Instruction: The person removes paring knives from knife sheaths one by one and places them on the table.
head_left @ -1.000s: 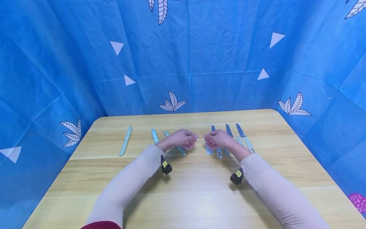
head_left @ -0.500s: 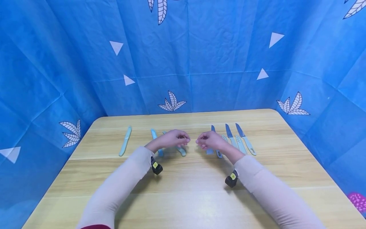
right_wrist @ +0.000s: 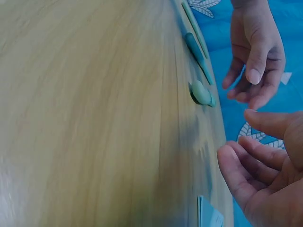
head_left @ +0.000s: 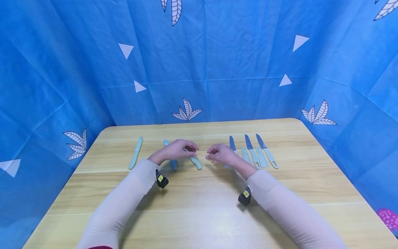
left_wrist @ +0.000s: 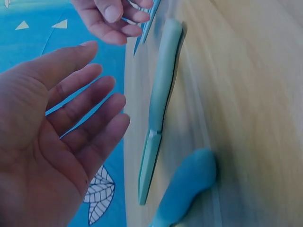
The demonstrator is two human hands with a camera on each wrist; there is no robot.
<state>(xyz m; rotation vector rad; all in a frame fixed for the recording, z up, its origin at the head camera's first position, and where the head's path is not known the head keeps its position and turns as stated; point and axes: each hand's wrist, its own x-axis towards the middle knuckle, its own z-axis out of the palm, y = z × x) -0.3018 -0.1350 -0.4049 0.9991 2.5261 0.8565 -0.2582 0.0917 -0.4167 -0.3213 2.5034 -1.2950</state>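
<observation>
My left hand (head_left: 178, 150) hovers over two sheathed knives with relaxed fingers and holds nothing. Under it lies a pale green sheathed knife (left_wrist: 163, 85), partly hidden in the head view; a blue sheathed knife (head_left: 173, 165) lies just left of that. My right hand (head_left: 221, 154), also holding nothing, hangs a short way to the right, its loosely bent fingertips facing the left hand's. It partly covers the nearest bare knife (head_left: 232, 143). Two more bare knives, a middle one (head_left: 252, 152) and an outer one (head_left: 268, 153), lie in full view beside it.
Between the bare knives lie two pale green slotted sheaths, one left (head_left: 245, 155) and one right (head_left: 262, 157). Another green sheathed knife (head_left: 135, 153) lies at the far left. Behind the wooden table (head_left: 205, 214) hangs a blue patterned cloth (head_left: 236, 62).
Both hands have moved to the left. The left now hovers over the sheathed knives, and the right has uncovered more of the bare knives and sheaths.
</observation>
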